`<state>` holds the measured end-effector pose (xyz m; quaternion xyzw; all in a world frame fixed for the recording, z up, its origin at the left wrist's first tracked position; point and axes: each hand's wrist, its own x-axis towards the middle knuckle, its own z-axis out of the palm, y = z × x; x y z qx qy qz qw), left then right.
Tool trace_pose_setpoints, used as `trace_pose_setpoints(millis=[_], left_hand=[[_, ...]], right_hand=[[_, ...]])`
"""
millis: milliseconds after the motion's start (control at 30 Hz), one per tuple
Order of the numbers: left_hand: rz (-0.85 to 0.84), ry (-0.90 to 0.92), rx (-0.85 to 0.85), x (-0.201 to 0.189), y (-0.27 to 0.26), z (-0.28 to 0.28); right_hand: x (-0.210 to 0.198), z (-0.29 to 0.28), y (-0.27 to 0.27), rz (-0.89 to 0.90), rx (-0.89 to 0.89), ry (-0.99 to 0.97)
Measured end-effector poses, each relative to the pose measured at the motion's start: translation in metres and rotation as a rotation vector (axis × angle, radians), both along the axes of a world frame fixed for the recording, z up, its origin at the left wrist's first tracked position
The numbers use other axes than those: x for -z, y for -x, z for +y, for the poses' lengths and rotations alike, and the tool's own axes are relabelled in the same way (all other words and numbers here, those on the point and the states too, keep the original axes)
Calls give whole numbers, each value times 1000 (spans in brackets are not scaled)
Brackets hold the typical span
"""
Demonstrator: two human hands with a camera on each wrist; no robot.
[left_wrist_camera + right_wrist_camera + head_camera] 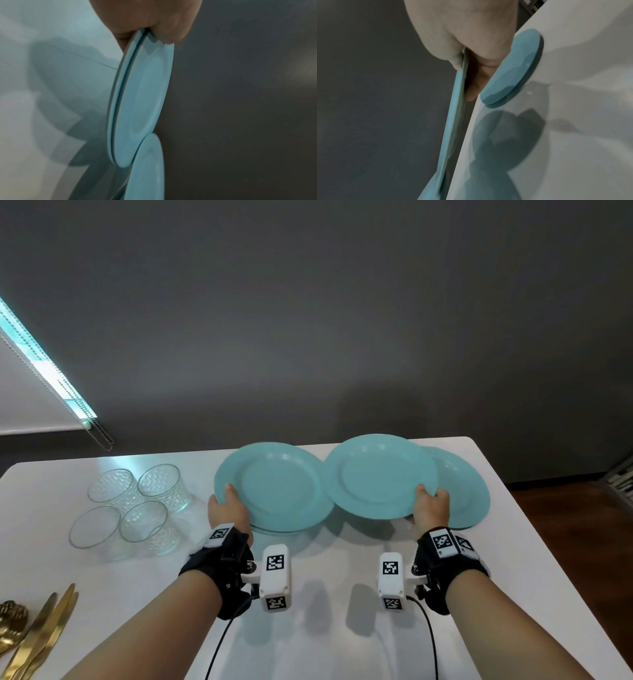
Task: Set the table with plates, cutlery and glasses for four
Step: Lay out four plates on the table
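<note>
My left hand [227, 505] pinches the near rim of a teal plate [277, 484], thumb on top. In the left wrist view a second rim lies right under it, so this is a stack of two plates [142, 94] held between thumb [171, 33] and fingers. My right hand [431, 505] grips the near rim of another teal plate [376, 474], raised off the table and overlapping the left one's edge. This plate shows edge-on in the right wrist view [453, 121]. A further teal plate [469, 491] [513, 67] lies flat on the white table [325, 628], partly under the raised one.
Several clear textured glasses [133, 505] stand grouped at the table's left. Gold cutlery [41, 631] lies at the near left corner. A dark grey wall runs behind the table's far edge. The table's right edge drops to a wooden floor [565, 525].
</note>
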<state>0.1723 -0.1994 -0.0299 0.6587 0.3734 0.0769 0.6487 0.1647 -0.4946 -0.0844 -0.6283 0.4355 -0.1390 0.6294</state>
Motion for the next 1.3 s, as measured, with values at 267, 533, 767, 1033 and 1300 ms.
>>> trace_pose_setpoints(millis=[267,533,767,1033,1300], left_hand=[[-64,-38,-185,-22,-12,42],[-23,-7,-157,-9,-2,48],[-20,39,-136,2,6,48],[7,59,-119,9,7,44],[14,58,-92,9,4,34]], right_hand=[[71,30,-11,116,-18,-97],[44,102,-5,125,-208,-339],[38,103,-15,114,-282,-367],[28,98,-18,132,-336,-366],[26,93,-21,228,-398,-296]])
